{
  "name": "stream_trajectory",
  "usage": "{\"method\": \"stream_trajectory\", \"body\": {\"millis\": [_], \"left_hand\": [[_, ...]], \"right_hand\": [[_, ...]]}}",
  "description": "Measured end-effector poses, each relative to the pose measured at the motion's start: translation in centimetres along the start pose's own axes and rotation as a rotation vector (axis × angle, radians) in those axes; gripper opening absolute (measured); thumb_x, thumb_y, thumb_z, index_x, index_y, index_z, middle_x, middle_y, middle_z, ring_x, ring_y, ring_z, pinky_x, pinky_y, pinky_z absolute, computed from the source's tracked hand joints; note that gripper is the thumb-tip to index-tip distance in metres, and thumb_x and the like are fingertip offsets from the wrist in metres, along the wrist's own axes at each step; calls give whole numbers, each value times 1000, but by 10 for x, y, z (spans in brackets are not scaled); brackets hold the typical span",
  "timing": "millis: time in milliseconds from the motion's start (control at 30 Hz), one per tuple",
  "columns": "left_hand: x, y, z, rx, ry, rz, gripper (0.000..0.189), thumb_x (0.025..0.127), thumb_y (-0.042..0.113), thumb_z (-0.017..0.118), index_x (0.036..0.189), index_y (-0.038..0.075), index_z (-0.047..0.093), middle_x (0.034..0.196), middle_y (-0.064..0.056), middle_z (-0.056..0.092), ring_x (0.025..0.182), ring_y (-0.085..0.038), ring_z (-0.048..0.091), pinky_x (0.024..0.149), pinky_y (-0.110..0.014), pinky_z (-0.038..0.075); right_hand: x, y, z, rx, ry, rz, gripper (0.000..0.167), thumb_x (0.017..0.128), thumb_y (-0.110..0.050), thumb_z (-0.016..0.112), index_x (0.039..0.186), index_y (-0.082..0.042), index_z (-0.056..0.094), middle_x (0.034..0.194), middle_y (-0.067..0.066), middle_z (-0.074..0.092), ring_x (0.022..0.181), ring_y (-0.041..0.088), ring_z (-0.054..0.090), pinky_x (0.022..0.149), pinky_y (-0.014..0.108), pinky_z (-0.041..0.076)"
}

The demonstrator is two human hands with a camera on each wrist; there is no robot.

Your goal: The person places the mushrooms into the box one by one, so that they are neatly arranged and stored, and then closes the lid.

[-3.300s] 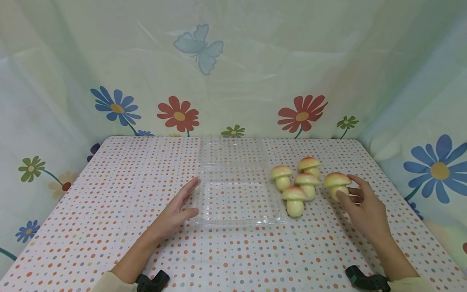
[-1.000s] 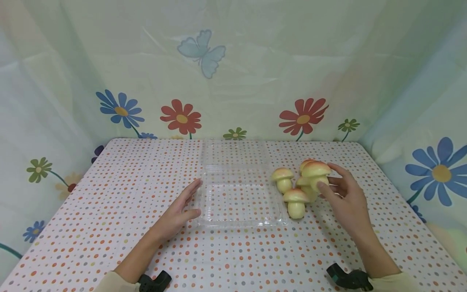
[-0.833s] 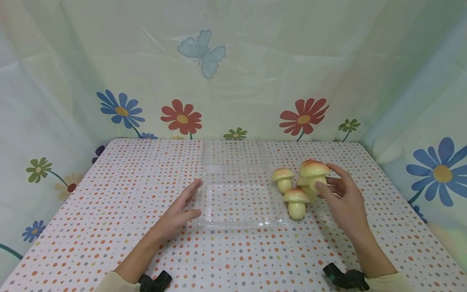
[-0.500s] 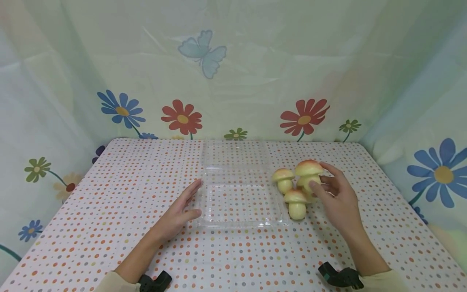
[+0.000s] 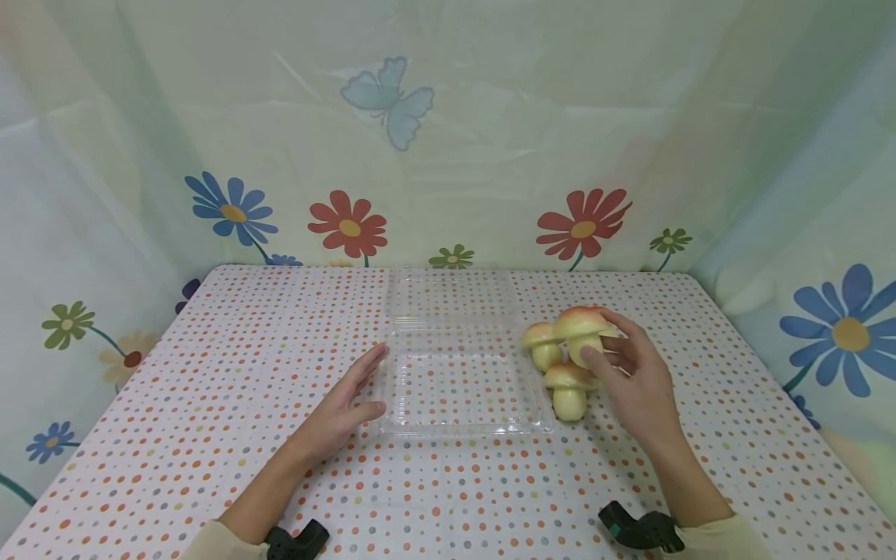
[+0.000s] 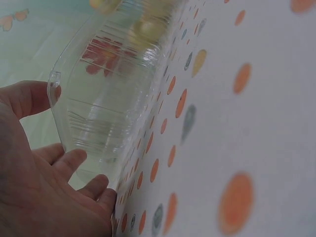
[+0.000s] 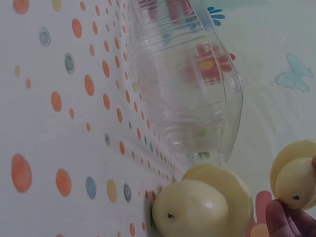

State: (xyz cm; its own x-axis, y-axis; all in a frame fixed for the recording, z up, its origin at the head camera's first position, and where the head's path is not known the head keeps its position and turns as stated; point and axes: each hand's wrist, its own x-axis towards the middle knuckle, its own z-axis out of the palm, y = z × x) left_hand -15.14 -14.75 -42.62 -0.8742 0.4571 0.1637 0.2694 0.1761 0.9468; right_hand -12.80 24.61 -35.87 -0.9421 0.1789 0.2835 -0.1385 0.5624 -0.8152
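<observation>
My right hand pinches a toy mushroom with a reddish-yellow cap and pale stem, held up over the other mushrooms. The right wrist view shows the same held mushroom raised off the cloth, fingertips on its stem. A front mushroom and a left one stand beside the container; others behind are mostly hidden by the held one. With fingers fairly straight, my left hand touches the left side of a clear plastic clamshell container. In the left wrist view its fingertips meet the container's rim and wall.
The container's lid lies folded back toward the rear of the table. A dotted cloth covers the table. A flowered curtain hangs behind and on both sides. Black wrist devices show at both sleeves.
My right hand has carried the mushroom leftward from the right of the group, over the rear mushrooms toward the container. The left hand and container have stayed in place.
</observation>
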Motion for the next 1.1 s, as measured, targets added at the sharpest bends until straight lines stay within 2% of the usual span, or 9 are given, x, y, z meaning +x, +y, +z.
{"method": "stream_trajectory", "body": {"millis": [400,667,1100], "left_hand": [[0,1,1,-9,6,-6,80,99,7,54,167,10,13,174,-15,13,161,-38,7,129,-61,5],[0,1,1,0,9,-11,80,99,8,55,167,10,13,174,-15,13,161,-38,7,129,-61,5],[0,1,1,-2,7,-12,81,98,10,56,167,10,13,174,-15,13,161,-37,8,129,-60,6]], "right_hand": [[0,-6,9,7,-15,-7,60,103,-29,64,158,-25,42,129,16,65,98,-7,59,75,10,54],[2,-13,15,12,-34,31,62,102,-31,65,158,-25,41,134,18,64,99,-3,59,75,12,54],[4,-21,27,55,-65,-3,59,101,-28,67,156,-27,45,127,15,66,93,-3,63,73,24,59]]}}
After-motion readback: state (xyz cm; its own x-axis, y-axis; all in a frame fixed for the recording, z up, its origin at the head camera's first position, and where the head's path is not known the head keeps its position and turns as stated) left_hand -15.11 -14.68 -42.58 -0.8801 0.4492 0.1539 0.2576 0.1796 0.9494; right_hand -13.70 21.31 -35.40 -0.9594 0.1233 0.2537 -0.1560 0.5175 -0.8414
